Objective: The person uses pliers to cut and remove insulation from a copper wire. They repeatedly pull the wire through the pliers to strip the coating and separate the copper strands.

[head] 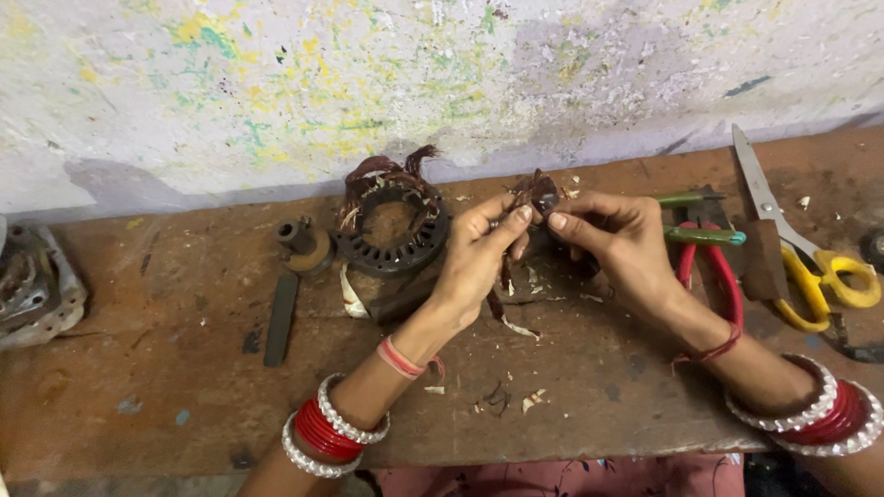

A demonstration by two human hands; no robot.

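metal part (32, 285): cut by left edge | pliers (704, 262): partly behind right hand (622, 244)

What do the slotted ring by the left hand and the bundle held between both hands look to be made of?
The slotted ring looks like dark, dull metal, probably stacked steel: its rim is evenly toothed. The bundle, pinched between left hand and right hand, looks like fine reddish-brown wire, likely enamelled copper, with a slight sheen. Similar strands curl from the ring's top.

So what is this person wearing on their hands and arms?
Both hands are bare, with no gloves or sleeves. The left hand has a thin red thread at the wrist, then red bangles between silvery beaded ones. The right hand has the same: red thread, then red and silvery bangles.
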